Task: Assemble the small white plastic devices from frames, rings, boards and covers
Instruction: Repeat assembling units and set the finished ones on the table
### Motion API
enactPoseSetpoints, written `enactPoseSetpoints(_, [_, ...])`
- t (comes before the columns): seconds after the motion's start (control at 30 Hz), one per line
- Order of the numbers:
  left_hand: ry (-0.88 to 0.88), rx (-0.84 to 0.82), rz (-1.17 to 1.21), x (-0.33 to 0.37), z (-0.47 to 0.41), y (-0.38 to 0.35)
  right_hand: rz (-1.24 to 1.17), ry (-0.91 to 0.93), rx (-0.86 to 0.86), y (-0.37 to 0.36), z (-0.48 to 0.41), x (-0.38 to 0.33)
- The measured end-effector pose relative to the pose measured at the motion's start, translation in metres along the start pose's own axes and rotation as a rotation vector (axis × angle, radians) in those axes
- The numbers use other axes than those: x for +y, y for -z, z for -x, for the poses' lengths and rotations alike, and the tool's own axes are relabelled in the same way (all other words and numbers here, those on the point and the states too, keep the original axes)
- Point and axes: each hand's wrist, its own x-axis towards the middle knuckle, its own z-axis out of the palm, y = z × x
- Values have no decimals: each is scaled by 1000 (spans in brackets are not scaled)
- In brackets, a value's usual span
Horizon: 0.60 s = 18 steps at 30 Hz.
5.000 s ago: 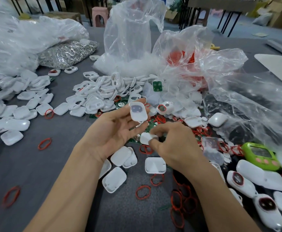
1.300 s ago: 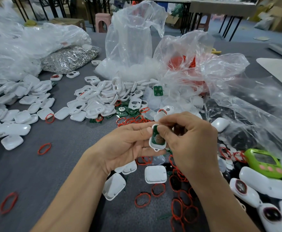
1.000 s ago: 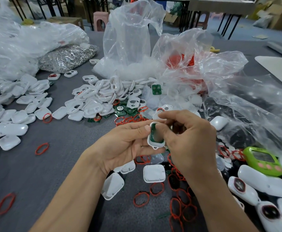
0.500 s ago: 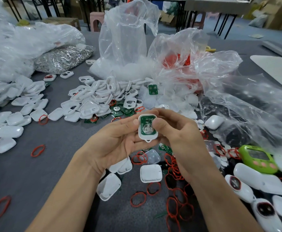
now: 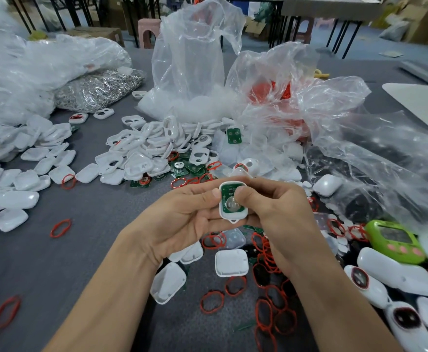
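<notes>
Over the grey table point(image 5: 85, 224), the left hand point(image 5: 182, 219) and right hand point(image 5: 281, 214) both pinch one white frame point(image 5: 233, 215) with a green board point(image 5: 229, 199) seated inside, the right thumb pressing the board. Red rings point(image 5: 266, 255) and white covers point(image 5: 231, 262) lie just beneath.

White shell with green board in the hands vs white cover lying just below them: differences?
The held white plastic shell carries a green circuit board with a silver disc; the loose white plastic cover shows only white. The left hand and right hand pinch the shell above the grey table; the cover lies on it untouched. The shell has a loop tab at its lower edge; the cover shows none. Both are white rounded rectangles.
</notes>
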Motion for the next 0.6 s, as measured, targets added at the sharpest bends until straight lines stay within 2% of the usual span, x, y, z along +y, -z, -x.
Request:
enactPoseSetpoints(0.47, [-21,9,5,0,-1,-5,33,-38,70,-5,-1,1])
enactPoseSetpoints(0.6, [-79,124,-90,-2,-5,-10,-43,-63,25,-6,2,-5])
